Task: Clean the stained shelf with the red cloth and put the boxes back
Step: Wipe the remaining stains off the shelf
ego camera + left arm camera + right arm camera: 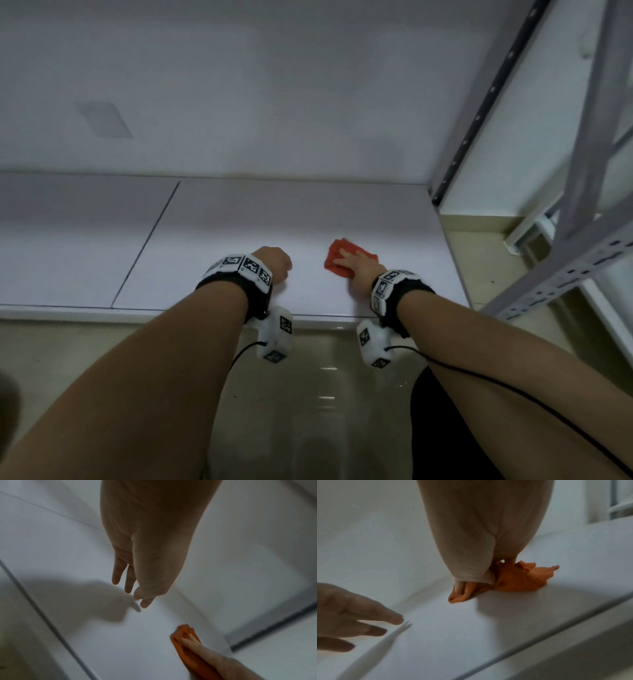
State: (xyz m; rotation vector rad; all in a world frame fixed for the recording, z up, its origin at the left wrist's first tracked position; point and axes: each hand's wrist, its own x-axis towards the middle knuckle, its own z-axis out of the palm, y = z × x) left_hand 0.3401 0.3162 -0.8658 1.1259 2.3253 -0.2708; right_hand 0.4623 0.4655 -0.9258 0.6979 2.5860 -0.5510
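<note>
**Wipe in progress: cloth pinned under right hand, no boxes in view**

Shelf (274, 212): wide white board, hard and smooth, seam running front to back on the left. Looks stiff enough to lean on. Smooth face means the cloth will slide easily. Can't make out any stain in these views; too dim and blurred to say whether it's gone or just hidden.

Metal upright (479, 113) stands at the shelf's right rear corner; a second perforated frame (582, 246) sits off to the right, apart from the shelf.

Left hand (275, 263): over the shelf near the front edge, left of the cloth and not touching it. Fingers hang loosely down toward the board in the left wrist view, holding nothing. Whether the tips touch the surface, can't tell.

Right hand (359, 265): fingers laid out over the cloth, pressing it flat to the board, thumb tucked against one fold. A press more than a clench.

Red cloth (337, 255): right part of the shelf, toward the front, bunched under the fingers with a loose corner sticking out to the side. Soft, light, limp, so it will bunch and roll if pushed from one edge. Best handled with a flat palm over the middle, fingers spread to hold the folds down.

Boxes: not visible, so handling is a guess; likely a two-hand lift.
</note>
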